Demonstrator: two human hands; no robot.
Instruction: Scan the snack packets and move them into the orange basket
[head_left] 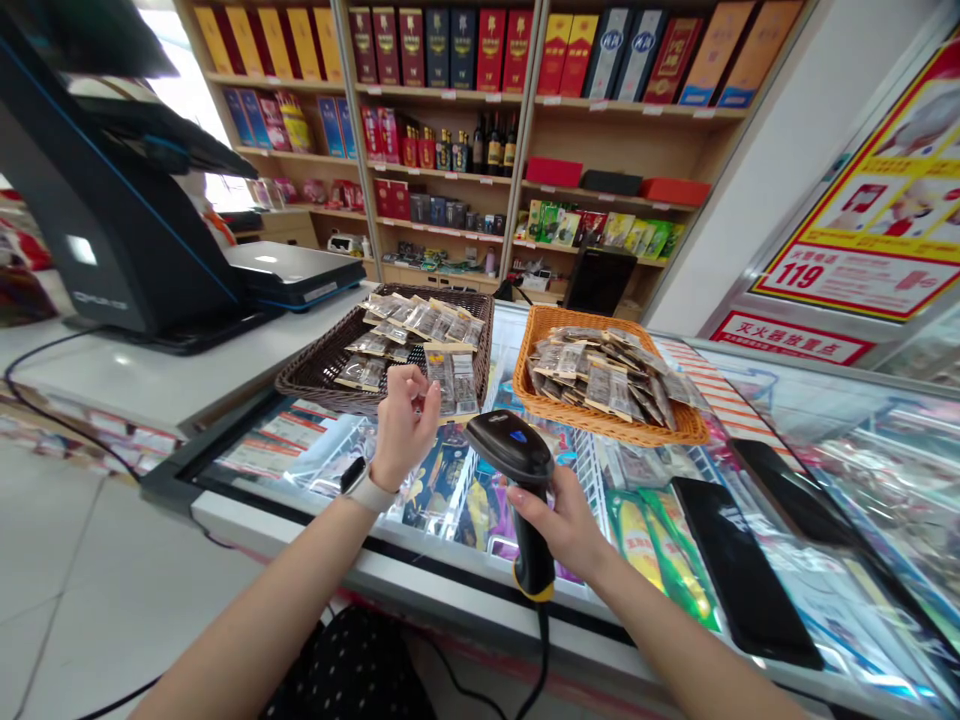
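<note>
The right hand is gripping a scanner; the left hand is pinching a packet above the freezer lid, near the dark basket. Keeping the barcode flat before the scanner's window should help.

You were standing in a small retail shop, at the checkout. Behind the counter ran wooden shelves packed with boxed liquor in red, blue and gold, price tags on the shelf edges, and wine bottles lower down. A black POS terminal sat on the white counter. In front of you was a glass-topped chest freezer with packaged goods inside. On it stood 2 wicker baskets, a dark one and an orange one, both full of small snack packets. You held a barcode scanner. A red and yellow poster showing 119 hung on the wall.
</note>
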